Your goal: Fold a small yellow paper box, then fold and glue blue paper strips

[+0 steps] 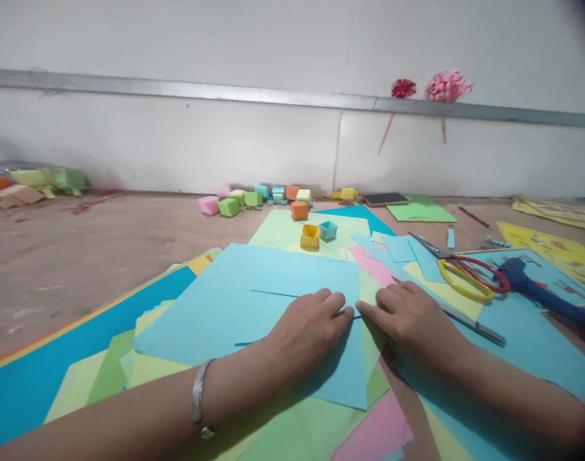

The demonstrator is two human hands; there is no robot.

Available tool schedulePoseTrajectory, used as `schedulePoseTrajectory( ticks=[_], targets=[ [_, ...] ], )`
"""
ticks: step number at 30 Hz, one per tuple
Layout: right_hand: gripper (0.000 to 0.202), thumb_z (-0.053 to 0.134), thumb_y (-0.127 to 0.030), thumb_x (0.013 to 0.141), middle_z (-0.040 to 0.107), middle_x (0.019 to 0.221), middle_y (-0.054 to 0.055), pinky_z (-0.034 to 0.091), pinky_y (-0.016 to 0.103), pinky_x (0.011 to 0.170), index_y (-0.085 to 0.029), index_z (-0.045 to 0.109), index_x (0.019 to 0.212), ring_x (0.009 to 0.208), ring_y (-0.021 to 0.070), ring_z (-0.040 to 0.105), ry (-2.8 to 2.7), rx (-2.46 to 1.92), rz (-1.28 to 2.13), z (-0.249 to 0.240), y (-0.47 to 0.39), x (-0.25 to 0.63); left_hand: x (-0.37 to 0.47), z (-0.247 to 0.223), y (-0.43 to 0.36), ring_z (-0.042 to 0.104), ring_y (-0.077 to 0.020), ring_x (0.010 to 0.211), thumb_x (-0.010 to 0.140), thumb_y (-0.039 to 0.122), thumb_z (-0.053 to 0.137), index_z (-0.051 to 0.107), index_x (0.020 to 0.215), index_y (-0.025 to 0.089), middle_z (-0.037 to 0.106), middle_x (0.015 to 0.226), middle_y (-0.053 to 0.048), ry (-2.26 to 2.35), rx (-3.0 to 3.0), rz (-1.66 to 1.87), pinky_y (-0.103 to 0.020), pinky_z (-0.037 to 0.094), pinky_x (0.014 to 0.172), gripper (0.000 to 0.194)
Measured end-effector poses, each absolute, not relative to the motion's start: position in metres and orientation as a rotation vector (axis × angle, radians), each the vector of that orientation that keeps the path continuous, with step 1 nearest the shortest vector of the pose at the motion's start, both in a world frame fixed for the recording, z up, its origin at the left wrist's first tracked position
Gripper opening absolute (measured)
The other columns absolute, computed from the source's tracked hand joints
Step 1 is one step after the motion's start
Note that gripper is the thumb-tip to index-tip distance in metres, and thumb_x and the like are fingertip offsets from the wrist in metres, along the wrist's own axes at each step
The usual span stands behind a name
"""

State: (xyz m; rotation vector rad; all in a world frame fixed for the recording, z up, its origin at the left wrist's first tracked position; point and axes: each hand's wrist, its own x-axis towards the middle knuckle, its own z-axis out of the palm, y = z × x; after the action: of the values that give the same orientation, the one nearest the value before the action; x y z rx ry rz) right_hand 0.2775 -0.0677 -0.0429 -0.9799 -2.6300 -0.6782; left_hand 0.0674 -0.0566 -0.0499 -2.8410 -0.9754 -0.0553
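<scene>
My left hand (309,330) rests over a light blue paper sheet (201,301), its fingers closed in a pinch. Opposite it, my right hand (412,320) is closed too, thumb and forefinger together. A thin dark blue paper strip (356,316) shows in the small gap between both hands' fingertips. Two more thin strips lie on the sheet: one paper strip (273,293) beyond my left hand and another strip (244,344) near my left wrist. A slim grey metal tool, looking like tweezers (479,330), runs behind my right hand; whether that hand holds it, I cannot tell.
Yellow-and-red-handled scissors (465,275) and a dark blue-handled tool (542,291) lie at right. Ahead stand a small open yellow paper box (310,237) and a blue one (328,230). Several paper cubes (229,206) and a dark phone-like slab (385,199) sit by the wall.
</scene>
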Motion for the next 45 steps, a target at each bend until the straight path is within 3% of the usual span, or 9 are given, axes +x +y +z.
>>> schedulePoseTrajectory(
  ticks=[6, 12, 16, 24, 28, 31, 36, 39, 45],
  targets=[
    [0.018, 0.050, -0.009, 0.088, 0.057, 0.066, 0.003, 0.030, 0.035, 0.066, -0.016, 0.067, 0.090, 0.064, 0.0207, 0.050, -2.722, -0.960, -0.870, -0.040, -0.073, 0.276, 0.066, -0.051, -0.052, 0.049, -0.0195, 0.070, 0.098, 0.022, 0.045, 0.065, 0.102, 0.021, 0.056, 0.081, -0.003, -0.975, -2.897, -0.207, -0.030, 0.039, 0.055, 0.020],
    [0.019, 0.061, 0.000, 0.072, 0.059, 0.060, 0.002, 0.022, 0.033, 0.057, -0.018, 0.062, 0.064, 0.057, 0.0174, 0.050, -2.838, -1.185, -0.869, -0.034, -0.072, 0.294, 0.065, -0.051, -0.050, 0.048, -0.0195, 0.070, 0.096, 0.018, 0.047, 0.066, 0.101, 0.020, 0.056, 0.081, -0.004, -0.970, -2.922, -0.195, -0.029, 0.035, 0.054, 0.020],
    [0.028, 0.056, 0.005, 0.067, 0.054, 0.054, 0.002, 0.019, 0.032, 0.057, -0.019, 0.052, 0.053, 0.054, 0.0172, 0.046, -2.768, -1.258, -0.938, -0.029, -0.073, 0.293, 0.066, -0.049, -0.051, 0.048, -0.0193, 0.071, 0.096, 0.016, 0.047, 0.066, 0.102, 0.019, 0.057, 0.082, -0.005, -0.973, -2.926, -0.148, -0.029, 0.034, 0.052, 0.019],
    [0.023, 0.052, -0.001, 0.073, 0.062, 0.082, 0.011, 0.030, 0.035, 0.064, -0.014, 0.066, 0.085, 0.075, 0.0245, 0.050, -2.654, -1.154, -0.951, -0.043, -0.086, 0.257, 0.068, -0.047, -0.052, 0.049, -0.0201, 0.073, 0.097, 0.020, 0.045, 0.064, 0.101, 0.019, 0.057, 0.084, -0.005, -0.972, -2.920, -0.081, -0.030, 0.040, 0.056, 0.020],
    [0.021, 0.055, 0.000, 0.066, 0.055, 0.064, 0.009, 0.027, 0.037, 0.059, -0.018, 0.060, 0.057, 0.063, 0.0232, 0.047, -2.742, -1.326, -0.939, -0.048, -0.084, 0.271, 0.068, -0.046, -0.051, 0.049, -0.0199, 0.073, 0.097, 0.018, 0.045, 0.065, 0.102, 0.018, 0.057, 0.084, -0.006, -0.981, -2.938, -0.079, -0.028, 0.039, 0.053, 0.021],
    [0.024, 0.054, 0.002, 0.063, 0.051, 0.057, 0.008, 0.024, 0.036, 0.057, -0.019, 0.056, 0.051, 0.058, 0.0227, 0.046, -2.614, -1.471, -0.992, -0.043, -0.083, 0.277, 0.068, -0.045, -0.052, 0.050, -0.0195, 0.072, 0.096, 0.015, 0.045, 0.064, 0.103, 0.018, 0.057, 0.084, -0.006, -0.984, -2.942, -0.067, -0.028, 0.040, 0.054, 0.021],
    [0.022, 0.047, 0.000, 0.081, 0.059, 0.078, 0.011, 0.031, 0.035, 0.062, -0.011, 0.065, 0.084, 0.071, 0.0232, 0.048, -2.612, -1.142, -0.843, -0.042, -0.083, 0.261, 0.068, -0.044, -0.053, 0.051, -0.0200, 0.073, 0.097, 0.019, 0.045, 0.065, 0.098, 0.017, 0.058, 0.083, -0.006, -0.983, -2.926, -0.089, -0.030, 0.043, 0.057, 0.020],
    [0.023, 0.042, -0.004, 0.091, 0.058, 0.077, 0.009, 0.033, 0.033, 0.064, -0.011, 0.064, 0.085, 0.072, 0.0210, 0.046, -2.686, -0.995, -0.655, -0.051, -0.081, 0.255, 0.069, -0.047, -0.053, 0.051, -0.0201, 0.072, 0.097, 0.017, 0.044, 0.065, 0.093, 0.015, 0.058, 0.082, -0.006, -0.979, -2.905, -0.099, -0.031, 0.045, 0.058, 0.021],
    [0.029, 0.040, -0.007, 0.095, 0.055, 0.071, 0.006, 0.028, 0.034, 0.062, -0.012, 0.062, 0.077, 0.067, 0.0199, 0.044, -2.635, -0.988, -0.738, -0.056, -0.078, 0.256, 0.069, -0.050, -0.056, 0.051, -0.0196, 0.070, 0.098, 0.015, 0.041, 0.064, 0.083, 0.014, 0.058, 0.080, -0.006, -1.055, -2.857, -0.143, -0.031, 0.042, 0.056, 0.027]
  ],
)
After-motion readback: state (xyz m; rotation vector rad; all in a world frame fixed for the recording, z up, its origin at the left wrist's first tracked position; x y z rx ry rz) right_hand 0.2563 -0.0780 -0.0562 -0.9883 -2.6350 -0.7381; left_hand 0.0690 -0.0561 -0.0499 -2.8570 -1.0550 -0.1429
